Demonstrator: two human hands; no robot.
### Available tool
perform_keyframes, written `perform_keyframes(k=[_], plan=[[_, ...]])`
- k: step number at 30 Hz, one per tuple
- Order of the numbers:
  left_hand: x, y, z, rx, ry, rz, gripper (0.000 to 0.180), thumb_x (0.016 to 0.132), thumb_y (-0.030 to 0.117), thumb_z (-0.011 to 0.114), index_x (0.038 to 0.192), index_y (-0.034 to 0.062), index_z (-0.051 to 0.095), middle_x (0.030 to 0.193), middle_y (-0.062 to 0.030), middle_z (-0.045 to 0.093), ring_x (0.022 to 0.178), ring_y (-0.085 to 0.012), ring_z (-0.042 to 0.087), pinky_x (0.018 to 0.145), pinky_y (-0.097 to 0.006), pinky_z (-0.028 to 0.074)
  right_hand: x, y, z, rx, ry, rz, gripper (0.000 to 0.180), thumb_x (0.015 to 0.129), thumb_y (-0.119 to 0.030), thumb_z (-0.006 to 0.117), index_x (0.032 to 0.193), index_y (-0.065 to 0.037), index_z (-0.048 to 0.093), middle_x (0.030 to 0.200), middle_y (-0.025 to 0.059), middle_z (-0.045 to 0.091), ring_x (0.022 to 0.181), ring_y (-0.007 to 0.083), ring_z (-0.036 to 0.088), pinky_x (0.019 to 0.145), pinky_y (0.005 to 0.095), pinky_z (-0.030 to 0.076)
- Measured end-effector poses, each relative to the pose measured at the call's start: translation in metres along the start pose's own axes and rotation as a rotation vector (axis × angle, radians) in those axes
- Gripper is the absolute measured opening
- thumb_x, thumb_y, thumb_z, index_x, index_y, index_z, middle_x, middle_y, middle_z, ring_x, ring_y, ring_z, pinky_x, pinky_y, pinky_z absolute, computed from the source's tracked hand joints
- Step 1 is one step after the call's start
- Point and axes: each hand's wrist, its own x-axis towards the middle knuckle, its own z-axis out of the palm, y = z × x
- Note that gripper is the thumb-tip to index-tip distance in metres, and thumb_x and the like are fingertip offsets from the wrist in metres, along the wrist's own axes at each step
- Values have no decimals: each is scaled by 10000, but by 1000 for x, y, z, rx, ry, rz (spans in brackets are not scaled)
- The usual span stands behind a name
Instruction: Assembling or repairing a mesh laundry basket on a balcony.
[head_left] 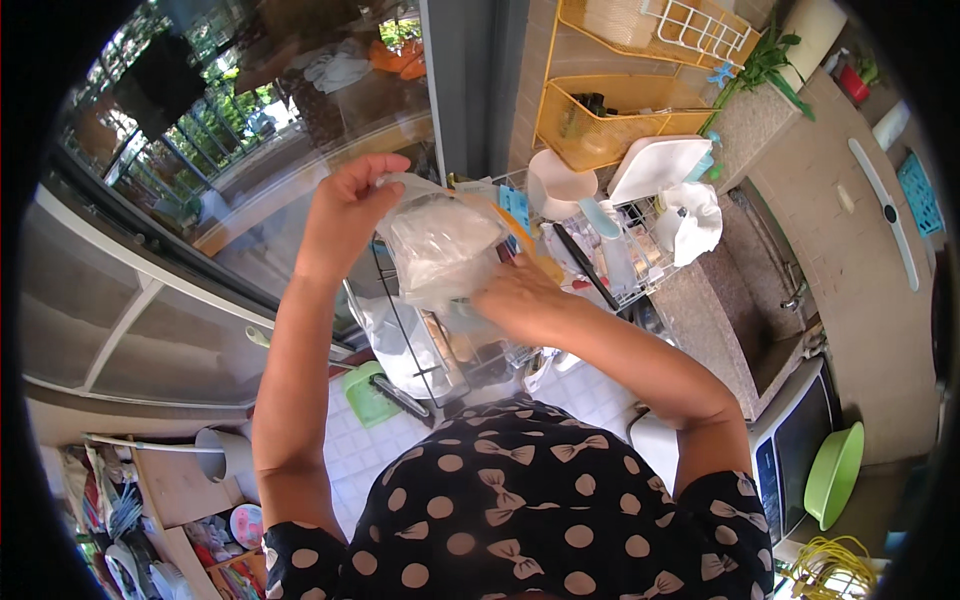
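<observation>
A clear, crumpled plastic bag (440, 245) with something whitish inside hangs raised above a wire rack. My left hand (352, 205) pinches its upper left edge between thumb and fingers. On the bag's lower right side, my right hand (525, 300) is closed against the plastic, with its fingertips partly hidden. Just beyond the right hand lie a yellow-orange item (520, 235) and a long black utensil (585, 265). Below the bag, another white plastic bag (395, 340) sits in the rack.
Yellow wire baskets (630, 115) hang on the wall above a pink-white cup (562, 185) and a white tray (660, 165). A stone sink (760, 290) is at right. Sliding glass doors stand at left. A green dustpan (368, 395) lies on the tiled floor.
</observation>
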Motion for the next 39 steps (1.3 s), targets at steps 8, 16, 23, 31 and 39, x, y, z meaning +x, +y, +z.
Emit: perform_keyframes(k=[8, 16, 23, 31, 39], plan=[[25, 25, -1, -349, -94, -32, 313, 877, 58, 632, 1187, 25, 611, 812, 24, 564, 719, -70, 493, 693, -205, 412, -15, 14, 2, 20, 64, -49, 175, 740, -88, 656, 900, -158, 662, 946, 37, 586, 1033, 249, 508, 934, 473, 349], [42, 50, -9, -318, -141, -21, 322, 904, 79, 601, 1221, 20, 589, 919, -41, 632, 782, -93, 539, 741, -227, 446, -27, 41, -34, 340, 27, 68, 148, 786, -33, 573, 918, -76, 624, 975, 98, 602, 1005, 316, 564, 892, 441, 437], [53, 33, -44, -357, -6, -168, 318, 897, 108, 615, 1208, 42, 604, 991, -38, 654, 847, -102, 591, 760, -247, 491, -32, 52, -108, 236, 418, 15, 146, 815, -10, 536, 957, -38, 516, 1080, 138, 613, 1021, 318, 582, 864, 381, 467], [58, 61, -91, -442, 70, -107, 424, 941, 161, 578, 1339, 45, 489, 1165, -97, 623, 978, -144, 619, 856, -280, 510, -5, 77, -137, 827, 619, 293, 70, 933, -11, 493, 986, -39, 529, 986, 41, 632, 807, 98, 589, 742, 229, 459], [61, 63, -94, -407, 17, -48, 396, 945, 116, 554, 1322, 10, 493, 1153, -108, 639, 907, -117, 627, 825, -257, 519, 15, 99, -123, 1178, 780, 170, 130, 831, 10, 588, 958, -18, 582, 918, 68, 651, 813, 143, 630, 749, 255, 492]])
